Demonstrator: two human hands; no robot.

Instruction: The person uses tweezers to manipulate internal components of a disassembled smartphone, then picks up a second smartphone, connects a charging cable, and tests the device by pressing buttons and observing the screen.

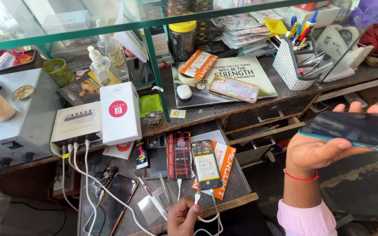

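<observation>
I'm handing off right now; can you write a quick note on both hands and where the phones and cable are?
Left hand: fingers pinch the white cable plug at the bottom edge of the opened phone, which lies back-off on the pull-out tray.
Right hand: holds a dark phone screen-up, raised over the open drawers.
Done: back cover off, battery exposed.
Left: whether the plug is fully seated cannot be told; likely check that. A second dark phone lies on the tray's left side.

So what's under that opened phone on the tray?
The opened phone lies on an orange packet and the grey tray. A white cable, held by the left hand, plugs into it. What's under the packet is hidden.
</observation>
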